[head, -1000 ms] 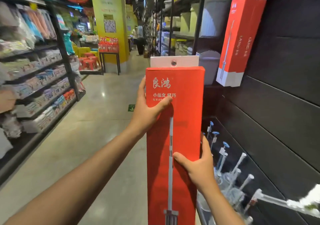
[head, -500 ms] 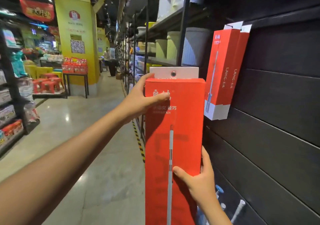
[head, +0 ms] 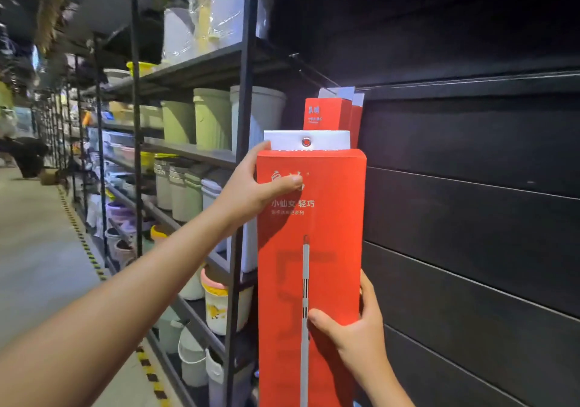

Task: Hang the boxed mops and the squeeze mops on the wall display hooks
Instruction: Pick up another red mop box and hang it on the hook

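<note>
I hold a tall red mop box [head: 326, 224] upright in front of the black slatted wall [head: 470, 218]. Its white hang tab [head: 282, 140] with a metal eyelet sticks up at the top. My left hand [head: 251, 187] grips the box's upper left edge, thumb across the front. My right hand [head: 354, 334] grips the lower right edge, thumb on the front. Two more red mop boxes [head: 329, 115] hang on a wall hook [head: 309, 69] just above and behind the tab. The eyelet sits below that hook.
A black metal shelving unit [head: 241, 155] stands left of the wall, loaded with buckets and bins [head: 213, 118]. Its upright post is close to the box's left side. The aisle floor [head: 40, 249] with yellow-black tape runs along the left. A person crouches far down the aisle.
The view has swung up and toward the wall. The box has risen and moved closer to the hanging boxes; my left hand slid higher, near the tab. The squeeze mops below have left view.
</note>
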`<state>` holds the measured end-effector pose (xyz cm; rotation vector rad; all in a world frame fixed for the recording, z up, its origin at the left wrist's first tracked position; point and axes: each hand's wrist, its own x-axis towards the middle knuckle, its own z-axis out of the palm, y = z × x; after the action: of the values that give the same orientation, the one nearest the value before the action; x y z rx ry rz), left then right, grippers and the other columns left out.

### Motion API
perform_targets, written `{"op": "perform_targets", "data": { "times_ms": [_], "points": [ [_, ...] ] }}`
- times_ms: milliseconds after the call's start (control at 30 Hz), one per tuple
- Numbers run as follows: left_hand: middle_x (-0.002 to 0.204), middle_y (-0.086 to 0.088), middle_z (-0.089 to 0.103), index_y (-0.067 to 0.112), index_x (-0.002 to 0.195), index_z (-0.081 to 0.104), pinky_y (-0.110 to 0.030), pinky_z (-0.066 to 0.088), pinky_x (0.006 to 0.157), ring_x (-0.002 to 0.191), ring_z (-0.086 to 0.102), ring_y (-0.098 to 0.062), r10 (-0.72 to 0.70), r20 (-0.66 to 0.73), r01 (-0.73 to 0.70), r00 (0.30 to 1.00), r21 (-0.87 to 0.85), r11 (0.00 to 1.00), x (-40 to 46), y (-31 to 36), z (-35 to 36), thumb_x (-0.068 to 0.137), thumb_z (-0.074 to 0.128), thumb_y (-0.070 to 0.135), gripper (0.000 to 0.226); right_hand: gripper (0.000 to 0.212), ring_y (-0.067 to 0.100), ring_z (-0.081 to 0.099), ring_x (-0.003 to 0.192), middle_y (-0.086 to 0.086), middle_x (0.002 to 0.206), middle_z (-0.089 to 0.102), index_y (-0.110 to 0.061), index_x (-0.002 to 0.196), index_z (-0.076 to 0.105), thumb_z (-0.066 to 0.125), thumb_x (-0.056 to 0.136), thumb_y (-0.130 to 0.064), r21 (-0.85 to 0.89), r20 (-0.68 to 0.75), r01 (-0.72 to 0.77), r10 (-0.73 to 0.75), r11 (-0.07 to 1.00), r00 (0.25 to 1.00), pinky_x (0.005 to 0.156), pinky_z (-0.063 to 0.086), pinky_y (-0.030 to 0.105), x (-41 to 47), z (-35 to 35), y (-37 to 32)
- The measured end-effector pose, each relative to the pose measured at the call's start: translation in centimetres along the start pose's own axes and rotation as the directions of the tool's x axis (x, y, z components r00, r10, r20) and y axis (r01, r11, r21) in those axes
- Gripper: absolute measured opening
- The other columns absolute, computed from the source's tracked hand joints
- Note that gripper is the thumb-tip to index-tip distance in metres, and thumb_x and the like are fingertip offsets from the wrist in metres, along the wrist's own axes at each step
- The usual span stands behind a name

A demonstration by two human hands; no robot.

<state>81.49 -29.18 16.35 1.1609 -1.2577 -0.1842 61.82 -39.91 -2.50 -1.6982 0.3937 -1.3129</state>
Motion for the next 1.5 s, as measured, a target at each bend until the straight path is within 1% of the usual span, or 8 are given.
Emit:
{"op": "perform_targets", "data": {
  "times_ms": [100,233,367,533,733,900,1167,1500],
  "points": [
    [0.123,-0.002,0.074,0.026,0.146,0.047,-0.047,0.057,0.099,0.111,0.073,-0.022,0.023,0.016,-0.022,1.000,-0.045,0.999,3.9,-2.4,-1.1,0.071,0.089,0.039,0.087,0.099,0.004,0.067,0.115,-0.022,0.127,0.067,-0.051,0.135,0.052,0.100,0.049,-0.037,-0.020,-0.011,0.022,-0.022,1.000,1.000,0.086,0.055,0.016,4.2,1.1,1.7],
    [0.122,-0.002,0.074,0.025,0.141,0.051,-0.039,0.059,0.094,0.109,0.074,-0.021,0.059,0.067,-0.057,0.996,-0.028,0.998,9.3,-5.6,-2.7,0.082,0.084,0.028,0.068,0.100,-0.001,0.067,0.112,-0.029,0.123,0.066,-0.049,0.135,0.050,0.099,0.049,-0.032,-0.043,-0.005,0.049,-0.050,0.998,0.999,0.083,0.053,0.010,10.1,3.2,4.5],
    [0.120,-0.001,0.074,0.026,0.139,0.052,-0.028,0.060,0.081,0.105,0.075,-0.018,0.083,0.056,-0.080,0.995,-0.043,0.996,14.6,-8.3,-4.0,0.085,0.083,0.024,0.062,0.102,0.001,0.069,0.109,-0.017,0.123,0.069,-0.051,0.133,0.049,0.098,0.044,-0.039,-0.048,-0.004,0.070,-0.070,0.996,0.998,0.081,0.054,0.012,16.4,5.4,7.4],
    [0.121,0.002,0.074,0.029,0.141,0.051,-0.037,0.059,0.091,0.109,0.073,-0.018,0.155,0.047,-0.153,0.987,-0.032,0.988,21.4,-11.1,-6.4,0.078,0.083,0.038,0.071,0.106,0.001,0.067,0.112,-0.015,0.131,0.064,-0.055,0.135,0.046,0.099,0.045,-0.042,-0.070,-0.020,0.106,-0.108,0.992,0.994,0.084,0.057,0.018,23.2,8.2,9.2],
    [0.121,0.002,0.073,0.027,0.136,0.055,-0.044,0.059,0.097,0.110,0.073,-0.017,0.238,0.079,-0.230,0.968,-0.106,0.967,29.3,-13.2,-9.8,0.073,0.084,0.045,0.072,0.108,-0.004,0.065,0.112,-0.014,0.132,0.062,-0.035,0.147,0.040,0.101,0.059,-0.025,-0.160,-0.075,0.162,-0.176,0.974,0.982,0.082,0.055,0.011,29.9,11.9,8.6],
    [0.116,0.002,0.075,0.027,0.130,0.059,-0.048,0.056,0.102,0.108,0.073,-0.017,0.299,0.168,-0.271,0.939,-0.173,0.947,35.5,-13.8,-11.9,0.070,0.085,0.048,0.070,0.112,-0.003,0.065,0.113,-0.018,0.133,0.061,-0.038,0.148,0.038,0.099,0.055,-0.044,-0.247,-0.189,0.184,-0.234,0.951,0.954,0.083,0.057,0.015,32.9,15.4,7.8],
    [0.116,0.006,0.074,0.027,0.130,0.057,-0.036,0.058,0.093,0.105,0.073,-0.013,0.380,0.300,-0.299,0.875,-0.281,0.912,41.4,-13.1,-12.7,0.072,0.084,0.047,0.067,0.091,0.003,0.069,0.111,-0.021,0.123,0.070,-0.032,0.144,0.050,0.092,0.063,-0.034,-0.412,-0.325,0.190,-0.338,0.891,0.883,0.084,0.054,0.012,35.1,18.6,5.9],
    [0.118,0.003,0.073,0.024,0.131,0.057,-0.045,0.057,0.100,0.107,0.072,-0.016,0.357,0.329,-0.242,0.874,-0.343,0.908,46.1,-13.8,-11.5,0.068,0.082,0.056,0.075,0.084,0.005,0.070,0.112,-0.021,0.123,0.071,-0.037,0.144,0.049,0.092,0.073,-0.026,-0.509,-0.316,0.141,-0.336,0.849,0.887,0.088,0.058,0.019,38.0,17.4,3.2]
  ]
}}
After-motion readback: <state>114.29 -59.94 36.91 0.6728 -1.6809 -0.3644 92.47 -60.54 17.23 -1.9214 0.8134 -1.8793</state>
